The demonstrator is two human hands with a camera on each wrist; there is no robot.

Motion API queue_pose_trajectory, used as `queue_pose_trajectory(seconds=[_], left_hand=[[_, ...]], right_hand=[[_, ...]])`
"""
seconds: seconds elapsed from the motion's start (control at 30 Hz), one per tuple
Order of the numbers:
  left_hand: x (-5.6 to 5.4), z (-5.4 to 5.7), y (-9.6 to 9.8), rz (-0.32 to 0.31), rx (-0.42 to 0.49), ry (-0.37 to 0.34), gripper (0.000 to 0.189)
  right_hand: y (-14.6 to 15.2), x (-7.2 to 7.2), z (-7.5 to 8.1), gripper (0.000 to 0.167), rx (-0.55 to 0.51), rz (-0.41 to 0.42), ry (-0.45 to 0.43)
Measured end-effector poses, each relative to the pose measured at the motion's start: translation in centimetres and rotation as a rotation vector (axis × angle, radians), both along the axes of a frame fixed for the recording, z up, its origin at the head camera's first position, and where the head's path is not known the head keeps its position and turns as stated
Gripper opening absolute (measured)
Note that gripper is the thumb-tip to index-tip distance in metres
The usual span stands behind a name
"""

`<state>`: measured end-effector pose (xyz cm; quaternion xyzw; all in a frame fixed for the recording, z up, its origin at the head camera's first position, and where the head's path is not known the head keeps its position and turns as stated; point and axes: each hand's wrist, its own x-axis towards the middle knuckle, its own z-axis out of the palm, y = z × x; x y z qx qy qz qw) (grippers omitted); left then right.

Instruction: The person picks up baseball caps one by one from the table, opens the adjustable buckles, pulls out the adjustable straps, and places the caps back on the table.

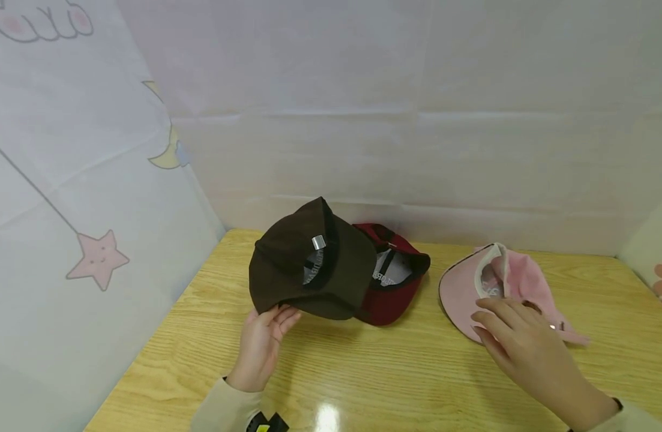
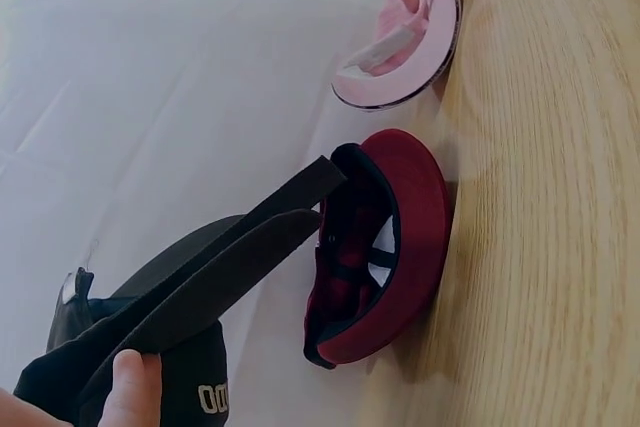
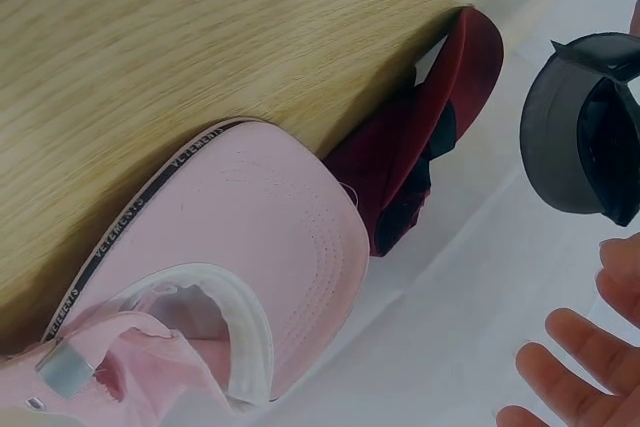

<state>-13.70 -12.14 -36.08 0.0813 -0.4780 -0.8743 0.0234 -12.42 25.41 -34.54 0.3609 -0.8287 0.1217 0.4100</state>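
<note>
My left hand [image 1: 263, 345] grips a dark brown cap [image 1: 287, 258] by its lower edge, raised and tilted at the left of the table. In the left wrist view the thumb [image 2: 133, 392] presses on that cap's edge, and part of its pale lettering shows. Behind it a dark red cap [image 1: 390, 306] lies with its inside showing, partly covered in the head view. To the right a pink cap [image 1: 463, 291] lies hollow side up, lettered trim along its brim. My right hand [image 1: 525, 342] hovers near it with loosely bent fingers, holding nothing.
The wooden table [image 1: 352, 372] ends at a pale cloth backdrop [image 1: 331, 150] behind the caps. A second printed cloth [image 1: 50, 198] with a star and moon stands along the left side.
</note>
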Motion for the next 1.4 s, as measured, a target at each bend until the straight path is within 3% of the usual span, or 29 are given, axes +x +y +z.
queue_pose_trajectory(seconds=[0.7, 1.03, 1.4], left_hand=[[-0.2, -0.3, -0.8, 0.092, -0.002, 0.0, 0.023], [-0.2, -0.6, -1.0, 0.112, -0.026, -0.022, 0.041], [-0.4, -0.8, -1.4, 0.137, -0.006, -0.05, 0.048]], right_hand=[[0.1, -0.1, -0.1, 0.047, 0.004, 0.028, -0.014], [0.1, -0.1, -0.4, 0.048, -0.002, 0.017, -0.012], [0.1, -0.1, -0.6, 0.048, -0.001, 0.013, -0.014]])
